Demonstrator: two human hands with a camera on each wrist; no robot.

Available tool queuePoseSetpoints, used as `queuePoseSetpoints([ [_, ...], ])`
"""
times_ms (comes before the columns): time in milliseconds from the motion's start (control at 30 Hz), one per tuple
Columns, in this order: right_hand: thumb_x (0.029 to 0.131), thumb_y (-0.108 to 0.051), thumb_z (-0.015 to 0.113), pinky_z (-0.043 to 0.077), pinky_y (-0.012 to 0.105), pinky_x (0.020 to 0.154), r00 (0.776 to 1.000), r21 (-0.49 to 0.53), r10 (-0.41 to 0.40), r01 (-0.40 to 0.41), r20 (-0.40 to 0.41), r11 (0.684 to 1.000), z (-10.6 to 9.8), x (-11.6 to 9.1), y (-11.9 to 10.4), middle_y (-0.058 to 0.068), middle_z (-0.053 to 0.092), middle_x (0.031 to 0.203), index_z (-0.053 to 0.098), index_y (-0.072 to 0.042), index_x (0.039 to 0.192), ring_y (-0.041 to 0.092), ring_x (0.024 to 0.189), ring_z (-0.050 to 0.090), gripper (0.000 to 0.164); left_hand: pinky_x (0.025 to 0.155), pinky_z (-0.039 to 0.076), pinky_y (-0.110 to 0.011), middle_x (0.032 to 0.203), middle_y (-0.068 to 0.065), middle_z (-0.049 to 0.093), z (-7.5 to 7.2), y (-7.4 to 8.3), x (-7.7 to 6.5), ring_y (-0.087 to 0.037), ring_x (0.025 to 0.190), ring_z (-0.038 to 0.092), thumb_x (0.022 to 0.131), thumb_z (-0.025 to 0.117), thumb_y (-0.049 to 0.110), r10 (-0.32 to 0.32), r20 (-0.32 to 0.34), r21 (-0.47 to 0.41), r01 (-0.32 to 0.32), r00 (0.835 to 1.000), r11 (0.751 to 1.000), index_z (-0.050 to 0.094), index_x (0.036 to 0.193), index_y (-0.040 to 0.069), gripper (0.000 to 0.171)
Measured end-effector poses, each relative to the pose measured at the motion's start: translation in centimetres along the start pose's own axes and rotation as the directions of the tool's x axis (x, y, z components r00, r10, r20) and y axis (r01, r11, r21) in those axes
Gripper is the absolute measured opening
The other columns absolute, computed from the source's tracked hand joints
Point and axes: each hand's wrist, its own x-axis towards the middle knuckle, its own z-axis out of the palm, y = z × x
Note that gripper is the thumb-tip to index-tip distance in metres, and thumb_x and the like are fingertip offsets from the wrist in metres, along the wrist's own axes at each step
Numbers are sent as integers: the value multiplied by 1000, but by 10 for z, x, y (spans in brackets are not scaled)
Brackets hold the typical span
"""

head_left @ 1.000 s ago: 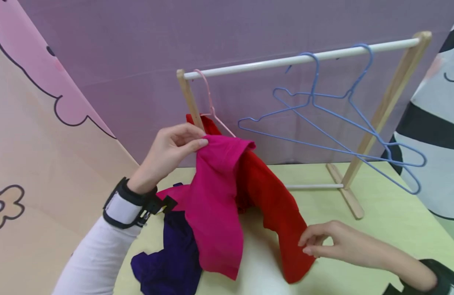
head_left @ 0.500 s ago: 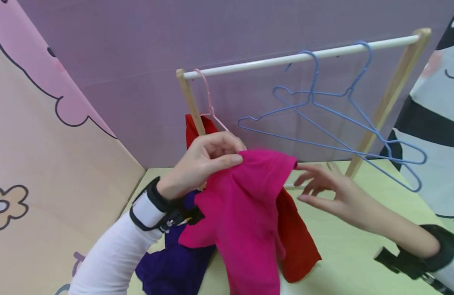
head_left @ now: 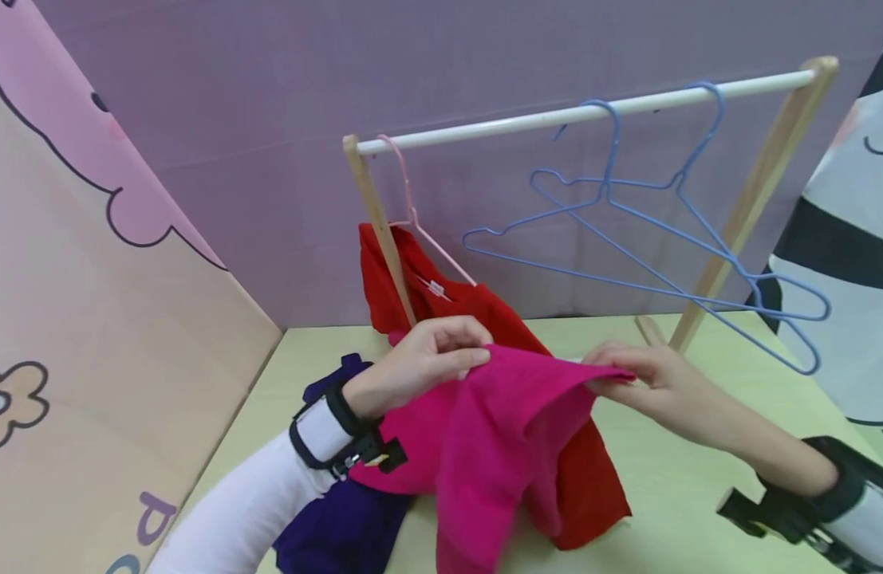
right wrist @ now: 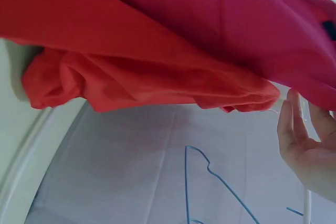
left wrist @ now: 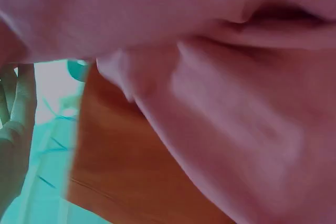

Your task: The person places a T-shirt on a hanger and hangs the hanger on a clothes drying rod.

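A magenta garment (head_left: 484,446) is stretched between my two hands above the table. My left hand (head_left: 415,367) pinches its upper edge with thumb and fingers. At its right corner, my right hand (head_left: 660,383) pinches the edge. Just behind it, a red shirt (head_left: 509,315) with a white label at the neck hangs on a pink hanger (head_left: 408,191) at the rack's left end. The magenta cloth covers part of the red shirt. Below my left wrist, a crumpled dark blue garment (head_left: 344,526) lies on the table. The left wrist view is mostly filled by the magenta cloth (left wrist: 226,108).
The clothes rack has a white bar (head_left: 484,126) and wooden posts (head_left: 771,175). Two blue hangers (head_left: 610,159) hang from the bar toward the right, their frames crossing. The pale table (head_left: 764,399) meets a purple backdrop (head_left: 269,159) behind.
My left hand has moved right and down with the magenta garment, uncovering the red shirt's neck. My right hand has risen from near the red shirt's lower part and now grips the magenta edge.
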Motion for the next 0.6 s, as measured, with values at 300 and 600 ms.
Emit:
queuePoseSetpoints([
  [300, 82, 2, 57, 39, 19, 50, 994, 24, -3, 1, 111, 1000, 24, -22, 15, -11, 55, 70, 58, -16, 87, 1, 61, 47, 19, 59, 39, -22, 68, 2, 49, -1, -59, -13, -10, 60, 44, 85, 58, 13, -219, -80, 20, 222, 972, 975, 59, 96, 1, 16],
  [600, 88, -18, 54, 34, 20, 47, 942, 98, 295, -313, 159, 945, 51, -29, 27, -10, 39, 59, 57, -13, 81, 1, 55, 37, 9, 64, 48, -28, 80, -2, 60, 5, -97, -24, -13, 66, 54, 84, 61, 14, -139, -244, 276, 207, 960, 939, 63, 91, 6, 12],
])
